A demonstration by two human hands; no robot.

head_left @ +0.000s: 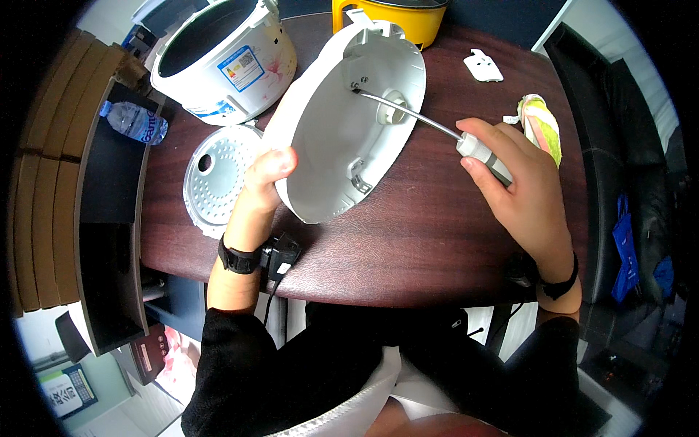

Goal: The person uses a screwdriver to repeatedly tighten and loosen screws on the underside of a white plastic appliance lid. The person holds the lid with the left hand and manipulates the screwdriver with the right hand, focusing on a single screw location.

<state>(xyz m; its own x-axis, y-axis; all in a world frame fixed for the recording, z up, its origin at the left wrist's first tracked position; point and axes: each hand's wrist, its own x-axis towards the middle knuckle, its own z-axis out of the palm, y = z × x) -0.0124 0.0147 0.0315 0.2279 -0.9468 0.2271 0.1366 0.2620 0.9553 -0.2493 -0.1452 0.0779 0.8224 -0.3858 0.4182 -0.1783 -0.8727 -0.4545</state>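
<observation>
A white rice cooker lid shell [320, 138] is tilted up over the table, its hollow inside facing right. My left hand [268, 171] grips its lower left rim, thumb in front and the other fingers hidden behind. In my right hand [520, 175] is a screwdriver [419, 115] with a grey and white handle. Its long metal shaft reaches into the shell, the tip at small holes in the upper inner wall. Whether a screw sits there is too small to tell. Beneath the shell, to the left, lies a round perforated inner plate [217, 175].
A white rice cooker body [226, 69] stands at the back left, a yellow pot [400, 18] at the back. A small white part [483, 67] and a crumpled green and white cloth [540, 124] lie at the right. A water bottle [135, 122] is beyond the table's left side.
</observation>
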